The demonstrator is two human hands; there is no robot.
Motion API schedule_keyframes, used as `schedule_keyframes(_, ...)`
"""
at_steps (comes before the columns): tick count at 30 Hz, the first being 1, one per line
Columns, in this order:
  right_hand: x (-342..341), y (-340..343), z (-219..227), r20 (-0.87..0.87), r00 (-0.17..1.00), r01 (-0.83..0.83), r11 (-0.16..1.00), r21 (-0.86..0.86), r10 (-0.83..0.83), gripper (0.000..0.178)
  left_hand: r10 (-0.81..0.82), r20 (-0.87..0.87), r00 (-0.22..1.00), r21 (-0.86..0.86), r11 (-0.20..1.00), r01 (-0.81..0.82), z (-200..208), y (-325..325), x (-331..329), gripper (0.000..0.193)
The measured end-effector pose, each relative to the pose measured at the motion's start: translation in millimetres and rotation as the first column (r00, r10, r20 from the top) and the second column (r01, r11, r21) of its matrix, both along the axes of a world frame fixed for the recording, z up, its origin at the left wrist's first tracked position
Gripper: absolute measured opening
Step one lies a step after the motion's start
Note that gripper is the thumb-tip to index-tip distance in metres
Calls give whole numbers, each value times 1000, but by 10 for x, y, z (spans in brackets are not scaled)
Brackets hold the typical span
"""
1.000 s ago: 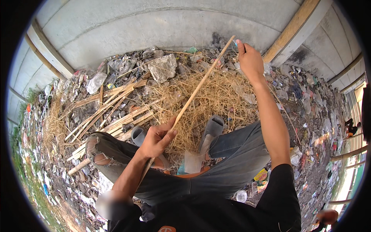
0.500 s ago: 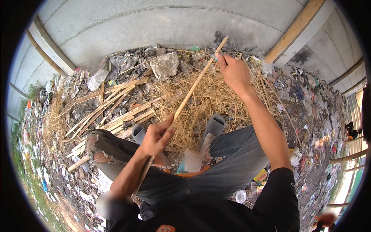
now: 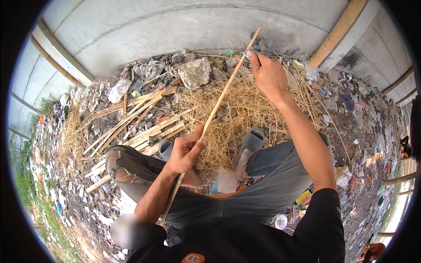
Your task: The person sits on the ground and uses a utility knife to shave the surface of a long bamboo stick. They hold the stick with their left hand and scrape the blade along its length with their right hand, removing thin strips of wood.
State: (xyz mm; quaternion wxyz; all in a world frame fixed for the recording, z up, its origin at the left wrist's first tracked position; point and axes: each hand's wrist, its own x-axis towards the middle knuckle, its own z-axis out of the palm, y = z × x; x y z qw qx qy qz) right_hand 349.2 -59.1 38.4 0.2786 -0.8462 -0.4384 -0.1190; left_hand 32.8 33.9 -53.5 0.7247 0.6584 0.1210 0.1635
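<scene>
A long, thin bamboo strip [image 3: 220, 98] slants from beside my left hip up toward the wall. My left hand [image 3: 183, 154] is closed around its lower middle above my left thigh, thumb along the strip. Near the far end, my right hand [image 3: 268, 75] pinches a small blue-and-white thing [image 3: 245, 55] against the strip; my fingers hide most of it, so its kind is unclear. Beneath the strip lies a heap of pale, straw-like shavings [image 3: 237, 107], spread between and beyond my feet.
Split bamboo strips [image 3: 127, 115] lie piled at left, near a grey rock [image 3: 194, 73]. A concrete wall [image 3: 184, 30] with wooden posts [image 3: 340, 33] closes off the far side. Litter covers the ground. A clear plastic cup [image 3: 281, 221] lies by my right thigh.
The bamboo strip has slid farther toward the wall, its far end now higher in the picture. Both hands have shifted slightly forward. The whole view has drifted a little.
</scene>
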Motion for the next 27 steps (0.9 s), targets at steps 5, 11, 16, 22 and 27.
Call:
schedule_keyframes(5, -1065, -55, -439, 79, 943, -324, 946, -11, 324, 52, 59, 4, 998, -61, 996, -58, -21, 110, 26, 48)
schedule_keyframes(11, -388, 66, -33, -5, 994, -109, 993, -34, 109, 56, 21, 40, 999, -10, 1000, -21, -17, 52, 30, 52)
schedule_keyframes(16, -1136, -49, -336, 61, 938, -342, 939, -27, 343, 51, 83, 33, 996, -115, 990, -79, 94, 127, 120, 48)
schedule_keyframes(22, -687, 157, -214, 75, 979, -191, 982, -9, 191, 51, 87, 29, 996, -20, 996, -86, -30, 133, 13, 49)
schedule_keyframes(27, -1178, -91, -254, 0, 948, -316, 944, -98, 318, 50, 84, 46, 995, -69, 994, -81, 7, 146, 133, 47)
